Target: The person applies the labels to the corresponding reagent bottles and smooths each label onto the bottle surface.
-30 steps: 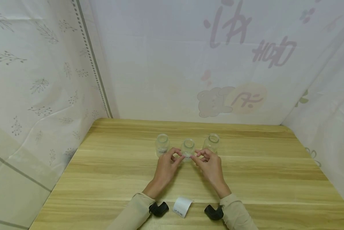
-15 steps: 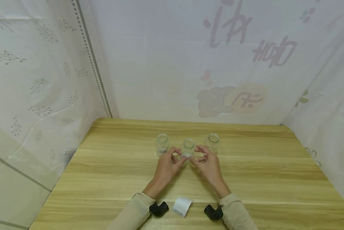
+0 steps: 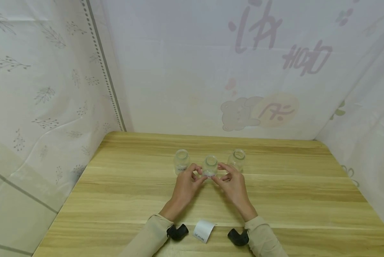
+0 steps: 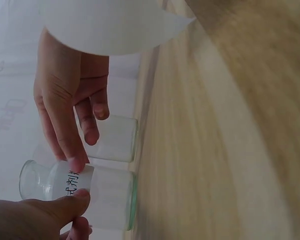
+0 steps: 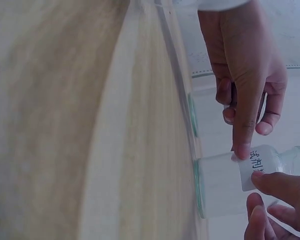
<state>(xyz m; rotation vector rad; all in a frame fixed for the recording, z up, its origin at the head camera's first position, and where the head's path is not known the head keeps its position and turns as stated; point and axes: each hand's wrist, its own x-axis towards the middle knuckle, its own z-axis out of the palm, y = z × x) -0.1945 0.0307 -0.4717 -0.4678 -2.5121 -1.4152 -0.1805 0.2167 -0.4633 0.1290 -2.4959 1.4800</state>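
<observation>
Three clear glass jars, mouths up and lidless, stand in a row. My left hand (image 3: 184, 185) and right hand (image 3: 236, 185) are at the middle jar (image 3: 210, 165). Both thumbs press a white label with handwritten black characters against its front; the label (image 5: 253, 167) lies across the glass below the shoulder. In the right wrist view my left thumb (image 5: 243, 135) is on the label's edge, its other fingers bent away from the glass. The right thumb (image 4: 77, 162) presses the other side. The left jar (image 3: 181, 160) bears a similar label; the right jar (image 3: 237, 159) is partly hidden by my right hand.
A curled white label sheet (image 3: 204, 230) with small dark writing lies near the table's front, between my forearms. A dark, bent device (image 3: 178, 232) sits at my left wrist, and another (image 3: 238, 237) at my right. Patterned cloth walls surround the wooden table (image 3: 140, 200).
Both thumbs moved together at the jar's front, then slightly apart along the label. The right index finger rose a little beside the jar. The outer jars and the label sheet stay put.
</observation>
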